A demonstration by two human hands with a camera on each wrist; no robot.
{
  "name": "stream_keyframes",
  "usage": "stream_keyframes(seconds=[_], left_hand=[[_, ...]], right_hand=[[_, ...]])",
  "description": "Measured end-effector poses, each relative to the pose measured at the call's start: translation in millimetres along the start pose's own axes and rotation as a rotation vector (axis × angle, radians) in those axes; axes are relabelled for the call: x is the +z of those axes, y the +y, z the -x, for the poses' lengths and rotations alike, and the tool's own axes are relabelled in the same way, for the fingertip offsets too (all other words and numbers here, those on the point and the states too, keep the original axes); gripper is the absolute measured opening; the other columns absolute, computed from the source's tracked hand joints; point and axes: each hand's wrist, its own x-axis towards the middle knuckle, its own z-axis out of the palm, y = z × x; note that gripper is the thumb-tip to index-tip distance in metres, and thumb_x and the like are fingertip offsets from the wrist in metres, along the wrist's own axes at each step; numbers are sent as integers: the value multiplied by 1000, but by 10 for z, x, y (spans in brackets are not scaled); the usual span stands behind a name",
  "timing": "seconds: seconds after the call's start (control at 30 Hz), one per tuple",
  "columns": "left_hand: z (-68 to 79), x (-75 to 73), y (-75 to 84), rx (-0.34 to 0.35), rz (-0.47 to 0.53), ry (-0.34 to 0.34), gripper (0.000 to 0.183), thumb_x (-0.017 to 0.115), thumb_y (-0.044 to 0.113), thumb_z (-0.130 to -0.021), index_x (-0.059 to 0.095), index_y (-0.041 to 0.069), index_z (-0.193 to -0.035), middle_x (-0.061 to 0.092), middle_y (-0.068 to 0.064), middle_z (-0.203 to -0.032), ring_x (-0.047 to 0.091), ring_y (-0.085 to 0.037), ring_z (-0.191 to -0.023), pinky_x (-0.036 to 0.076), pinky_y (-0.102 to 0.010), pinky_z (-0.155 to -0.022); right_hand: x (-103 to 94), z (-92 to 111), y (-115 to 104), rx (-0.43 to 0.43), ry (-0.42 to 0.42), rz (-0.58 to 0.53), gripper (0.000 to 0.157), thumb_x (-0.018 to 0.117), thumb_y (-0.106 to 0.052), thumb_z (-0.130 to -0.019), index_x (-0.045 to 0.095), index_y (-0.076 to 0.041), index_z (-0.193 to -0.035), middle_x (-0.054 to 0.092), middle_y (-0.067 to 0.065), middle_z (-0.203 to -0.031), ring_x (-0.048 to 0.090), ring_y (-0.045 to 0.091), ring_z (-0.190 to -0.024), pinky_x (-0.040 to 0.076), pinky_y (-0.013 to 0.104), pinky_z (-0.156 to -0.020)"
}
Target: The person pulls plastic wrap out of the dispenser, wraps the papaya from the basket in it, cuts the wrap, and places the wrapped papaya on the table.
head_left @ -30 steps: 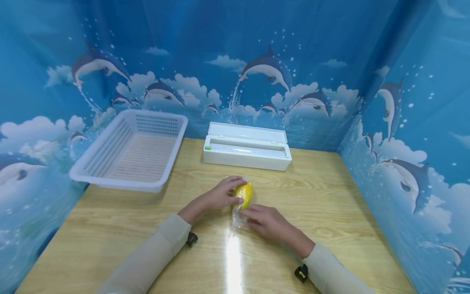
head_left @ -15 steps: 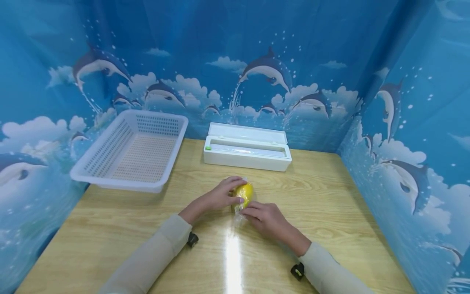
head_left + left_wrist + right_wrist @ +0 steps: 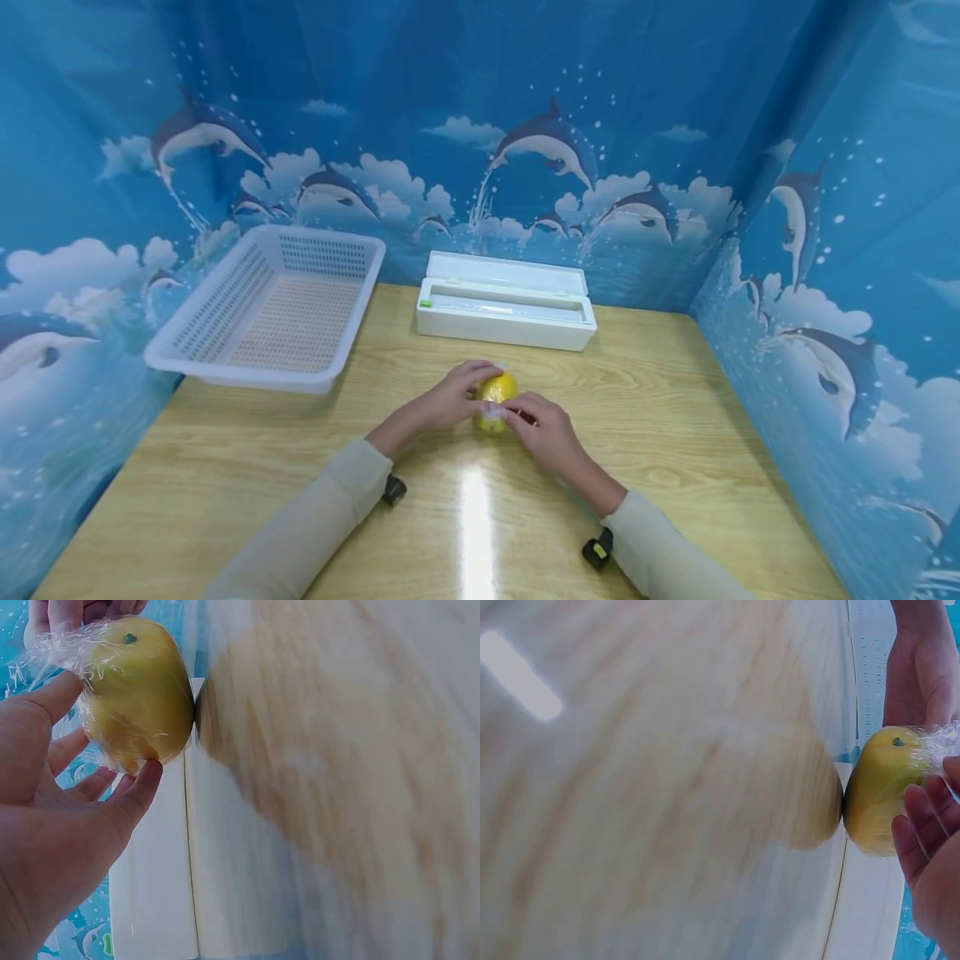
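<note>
A yellow mango-shaped fruit [image 3: 501, 386] with a small green stem mark sits on the table, wrapped in clear cling film [image 3: 64, 652]. My left hand [image 3: 452, 397] holds it from the left side, fingers curved round it and thumb near the film. From the right, my right hand [image 3: 549, 437] pinches the gathered end of the film between thumb and forefinger, over the top of the fruit. In the right wrist view the other right fingers lie close beside the fruit [image 3: 881, 795]. Part of the fruit is hidden by the hands.
Behind the hands stands a white cling film box [image 3: 506, 327], its lid raised and a roll inside. A white perforated basket [image 3: 247, 373] is at the back left. Dolphin-print curtains [image 3: 420, 75] enclose the wooden table [image 3: 637, 375] at the back and sides.
The right hand has moved up and slightly inward, lifting the loose film end from in front of the fruit and folding it over the top. The left hand keeps its hold.
</note>
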Motion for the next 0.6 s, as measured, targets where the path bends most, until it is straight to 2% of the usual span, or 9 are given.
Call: stream_keyframes(seconds=[0.17,0.3,0.5,0.6], left_hand=[[16,-31,-8,-18,110,-8,49,57,31,-103,46,22,-150,32,-5,-162,32,-25,-149,43,-45,-114],[32,-53,1,-4,171,-14,48,52,39,-105,47,21,-149,33,-6,-162,30,-26,-150,40,-49,-116],[42,-53,-4,5,189,-42,70,72,43,-92,46,16,-150,27,-9,-164,34,-30,-148,43,-45,-113],[40,-40,-21,7,179,-40,71,76,40,-89,47,15,-150,25,-11,-165,38,-33,-146,45,-45,-112]], right_hand=[[16,-34,-27,147,-17,-94,12,68,-26,-97,73,-22,-107,67,-9,-92,60,12,-79,54,24,-66],[26,-48,-24,212,-31,-138,11,69,-24,-97,72,-20,-107,67,-5,-89,60,14,-80,53,25,-67],[15,-48,-13,240,-31,-164,10,71,-21,-95,71,-19,-105,67,-3,-88,60,15,-79,52,24,-65],[6,-51,-8,238,-30,-165,10,70,-20,-95,71,-18,-105,66,-2,-88,59,14,-78,52,24,-65]])
